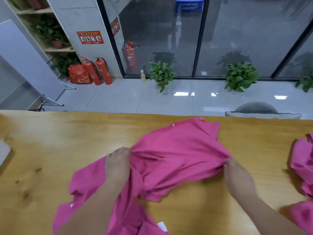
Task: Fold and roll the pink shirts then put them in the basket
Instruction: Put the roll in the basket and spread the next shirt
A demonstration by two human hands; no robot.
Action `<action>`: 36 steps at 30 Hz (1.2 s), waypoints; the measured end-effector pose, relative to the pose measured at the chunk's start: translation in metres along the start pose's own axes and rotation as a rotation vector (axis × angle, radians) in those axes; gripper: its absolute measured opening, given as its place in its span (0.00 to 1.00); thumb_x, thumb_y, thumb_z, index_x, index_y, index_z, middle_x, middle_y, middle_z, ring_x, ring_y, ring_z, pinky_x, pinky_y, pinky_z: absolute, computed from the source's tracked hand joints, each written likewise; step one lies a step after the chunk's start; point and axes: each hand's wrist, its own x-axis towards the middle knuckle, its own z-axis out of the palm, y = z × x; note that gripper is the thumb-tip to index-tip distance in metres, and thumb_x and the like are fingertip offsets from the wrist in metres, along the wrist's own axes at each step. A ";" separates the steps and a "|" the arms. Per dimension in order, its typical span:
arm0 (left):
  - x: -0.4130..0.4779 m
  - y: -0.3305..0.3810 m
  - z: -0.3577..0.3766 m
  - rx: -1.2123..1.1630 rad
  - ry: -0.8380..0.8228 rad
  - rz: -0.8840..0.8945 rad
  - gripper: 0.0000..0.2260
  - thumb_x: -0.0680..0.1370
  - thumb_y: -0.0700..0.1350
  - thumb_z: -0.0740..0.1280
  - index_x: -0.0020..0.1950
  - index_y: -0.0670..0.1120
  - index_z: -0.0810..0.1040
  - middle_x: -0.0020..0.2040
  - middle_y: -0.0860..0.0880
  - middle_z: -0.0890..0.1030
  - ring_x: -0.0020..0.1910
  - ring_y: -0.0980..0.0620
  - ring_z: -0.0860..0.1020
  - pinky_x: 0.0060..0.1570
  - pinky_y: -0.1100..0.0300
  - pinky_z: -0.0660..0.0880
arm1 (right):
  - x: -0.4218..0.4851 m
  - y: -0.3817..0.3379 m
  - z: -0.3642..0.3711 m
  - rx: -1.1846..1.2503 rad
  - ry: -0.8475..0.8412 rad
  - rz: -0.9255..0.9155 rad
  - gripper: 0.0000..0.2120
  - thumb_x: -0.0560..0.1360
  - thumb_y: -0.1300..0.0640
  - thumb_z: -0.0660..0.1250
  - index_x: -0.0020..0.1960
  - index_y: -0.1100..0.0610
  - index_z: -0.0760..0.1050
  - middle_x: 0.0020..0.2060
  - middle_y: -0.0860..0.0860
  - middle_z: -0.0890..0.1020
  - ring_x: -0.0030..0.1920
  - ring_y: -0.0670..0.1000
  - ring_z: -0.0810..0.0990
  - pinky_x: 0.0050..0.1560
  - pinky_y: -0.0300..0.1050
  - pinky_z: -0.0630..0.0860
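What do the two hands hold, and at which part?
Both grip one pink shirt: the left hand bunches one side, the right hand pinches the opposite edge.

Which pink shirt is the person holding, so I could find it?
Look at the long wooden table. In its middle lies a spread pink shirt, gripped by the left hand and right hand. The other pink clothes lie apart at the right edge.

Office: fire extinguishers point(99, 72), glass partitions point(237, 36).

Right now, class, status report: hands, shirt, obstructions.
Left hand, right hand both grip pink shirt. Shirt bunched on table, unfolded. Nothing blocks it.
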 end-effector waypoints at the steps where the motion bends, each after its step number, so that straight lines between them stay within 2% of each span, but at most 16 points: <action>1: 0.014 -0.003 -0.010 -0.009 0.043 -0.029 0.11 0.78 0.37 0.70 0.55 0.52 0.83 0.50 0.51 0.85 0.45 0.44 0.83 0.44 0.50 0.73 | 0.010 0.006 -0.013 0.021 0.085 0.049 0.02 0.83 0.55 0.60 0.52 0.52 0.71 0.46 0.58 0.82 0.48 0.64 0.81 0.45 0.57 0.77; 4: 0.053 0.007 -0.032 -0.133 0.179 -0.037 0.15 0.82 0.43 0.69 0.69 0.53 0.79 0.65 0.50 0.83 0.54 0.43 0.82 0.53 0.47 0.73 | 0.048 0.006 -0.043 -0.039 0.299 0.015 0.08 0.83 0.58 0.59 0.58 0.57 0.75 0.50 0.61 0.82 0.52 0.65 0.79 0.55 0.62 0.77; 7: 0.058 0.043 -0.041 -0.214 0.111 -0.094 0.27 0.84 0.53 0.65 0.83 0.52 0.63 0.81 0.41 0.65 0.72 0.37 0.72 0.69 0.39 0.72 | 0.070 -0.019 -0.048 -0.099 0.348 -0.020 0.19 0.82 0.56 0.60 0.72 0.55 0.71 0.73 0.58 0.74 0.76 0.63 0.67 0.74 0.62 0.65; 9: 0.032 0.064 -0.036 -0.178 0.083 -0.089 0.31 0.84 0.56 0.63 0.85 0.51 0.58 0.83 0.39 0.58 0.79 0.35 0.62 0.75 0.35 0.65 | 0.061 -0.042 -0.034 -0.119 0.267 -0.135 0.23 0.82 0.53 0.60 0.76 0.54 0.70 0.78 0.58 0.70 0.80 0.62 0.63 0.78 0.63 0.62; 12: -0.047 0.071 0.002 -0.087 -0.015 -0.027 0.33 0.83 0.58 0.60 0.86 0.52 0.54 0.85 0.39 0.54 0.83 0.34 0.55 0.77 0.30 0.56 | 0.016 -0.062 0.013 -0.166 -0.038 -0.397 0.28 0.79 0.41 0.57 0.76 0.49 0.72 0.79 0.54 0.70 0.78 0.60 0.68 0.76 0.61 0.68; 15: -0.132 0.037 0.055 -0.076 -0.170 -0.004 0.36 0.82 0.66 0.55 0.87 0.53 0.54 0.86 0.39 0.53 0.83 0.32 0.56 0.77 0.29 0.54 | -0.039 -0.053 0.058 -0.301 -0.297 -0.435 0.36 0.76 0.33 0.63 0.82 0.40 0.61 0.83 0.48 0.61 0.82 0.56 0.60 0.79 0.61 0.63; 17: -0.161 0.003 0.072 -0.065 -0.233 0.086 0.34 0.83 0.68 0.50 0.86 0.53 0.56 0.86 0.43 0.53 0.83 0.34 0.57 0.77 0.33 0.56 | -0.061 -0.047 0.070 -0.289 -0.287 -0.392 0.34 0.75 0.34 0.69 0.79 0.40 0.67 0.81 0.47 0.65 0.81 0.57 0.63 0.76 0.61 0.68; 19: -0.163 -0.025 0.072 -0.039 -0.298 0.202 0.33 0.84 0.68 0.48 0.86 0.56 0.54 0.87 0.46 0.53 0.84 0.36 0.54 0.78 0.38 0.51 | -0.069 -0.050 0.070 -0.278 -0.269 -0.367 0.29 0.72 0.38 0.75 0.71 0.43 0.75 0.76 0.49 0.74 0.76 0.58 0.71 0.68 0.61 0.76; 22: -0.141 -0.062 0.058 -0.036 -0.374 0.307 0.28 0.86 0.67 0.45 0.85 0.64 0.45 0.86 0.56 0.44 0.86 0.44 0.44 0.83 0.48 0.43 | -0.075 -0.058 0.064 -0.320 -0.249 -0.396 0.21 0.69 0.45 0.80 0.59 0.46 0.79 0.67 0.50 0.81 0.66 0.59 0.78 0.56 0.58 0.82; 23: -0.132 -0.074 0.055 -0.026 -0.428 0.323 0.26 0.87 0.65 0.43 0.85 0.65 0.44 0.86 0.58 0.42 0.85 0.46 0.42 0.83 0.49 0.44 | -0.077 -0.061 0.062 -0.325 -0.247 -0.409 0.19 0.69 0.48 0.81 0.57 0.46 0.79 0.64 0.50 0.82 0.63 0.58 0.79 0.52 0.57 0.83; 25: -0.108 -0.093 0.045 0.045 -0.451 0.334 0.24 0.87 0.61 0.43 0.85 0.64 0.47 0.85 0.58 0.45 0.86 0.46 0.47 0.82 0.47 0.53 | -0.081 -0.066 0.057 -0.337 -0.242 -0.418 0.20 0.67 0.52 0.82 0.55 0.46 0.79 0.58 0.47 0.83 0.57 0.56 0.80 0.46 0.54 0.83; 28: -0.070 -0.102 0.015 0.082 -0.486 0.229 0.22 0.88 0.56 0.49 0.82 0.58 0.65 0.82 0.53 0.66 0.81 0.46 0.66 0.78 0.46 0.65 | -0.091 -0.076 0.049 -0.305 -0.208 -0.437 0.20 0.67 0.53 0.83 0.52 0.44 0.75 0.46 0.43 0.81 0.46 0.52 0.82 0.37 0.49 0.79; 30: -0.049 -0.103 -0.010 0.107 -0.425 0.152 0.18 0.88 0.56 0.52 0.67 0.55 0.78 0.65 0.49 0.83 0.63 0.44 0.82 0.63 0.47 0.78 | -0.093 -0.079 0.037 -0.261 -0.149 -0.436 0.20 0.72 0.52 0.79 0.49 0.44 0.68 0.38 0.43 0.79 0.39 0.52 0.81 0.34 0.49 0.75; 33: -0.019 -0.099 -0.036 0.044 -0.059 0.128 0.15 0.86 0.58 0.56 0.56 0.52 0.79 0.44 0.47 0.86 0.39 0.40 0.84 0.37 0.50 0.79 | -0.077 -0.084 0.003 -0.156 0.059 -0.358 0.15 0.76 0.56 0.76 0.50 0.49 0.69 0.35 0.48 0.79 0.36 0.57 0.80 0.34 0.53 0.74; 34: -0.010 -0.096 -0.044 0.005 0.063 0.148 0.15 0.84 0.57 0.57 0.55 0.52 0.80 0.43 0.47 0.86 0.36 0.40 0.83 0.36 0.50 0.78 | -0.065 -0.089 -0.011 -0.122 0.142 -0.329 0.12 0.76 0.58 0.75 0.50 0.51 0.71 0.36 0.50 0.79 0.37 0.59 0.80 0.35 0.54 0.75; 36: 0.009 -0.082 -0.059 -0.049 0.261 0.165 0.14 0.83 0.54 0.60 0.59 0.50 0.82 0.46 0.48 0.86 0.40 0.41 0.84 0.43 0.49 0.77 | -0.035 -0.102 -0.038 -0.089 0.302 -0.275 0.09 0.77 0.59 0.75 0.51 0.54 0.75 0.40 0.54 0.81 0.42 0.61 0.79 0.41 0.57 0.76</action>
